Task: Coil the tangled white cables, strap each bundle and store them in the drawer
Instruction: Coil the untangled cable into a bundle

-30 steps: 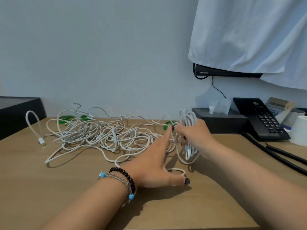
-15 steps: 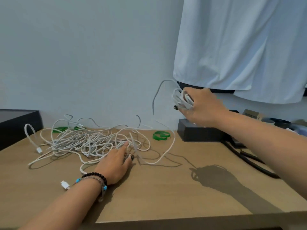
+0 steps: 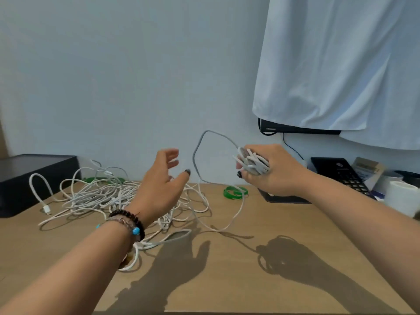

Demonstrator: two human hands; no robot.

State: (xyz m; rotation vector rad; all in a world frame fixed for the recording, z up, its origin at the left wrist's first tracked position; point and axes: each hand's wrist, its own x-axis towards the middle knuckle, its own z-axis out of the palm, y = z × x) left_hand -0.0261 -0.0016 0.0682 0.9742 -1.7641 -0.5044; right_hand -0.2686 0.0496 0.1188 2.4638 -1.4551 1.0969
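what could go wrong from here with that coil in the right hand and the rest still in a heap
1. The right hand grips the coiled bundle, but its free end trails down to the tangled pile; pulling may tighten knots or drag the heap along the desk.
2. The left hand is open and holds nothing, so the loose loop could spring and undo the coil.
3. The green strap lies under the trailing cable and may get swept off.
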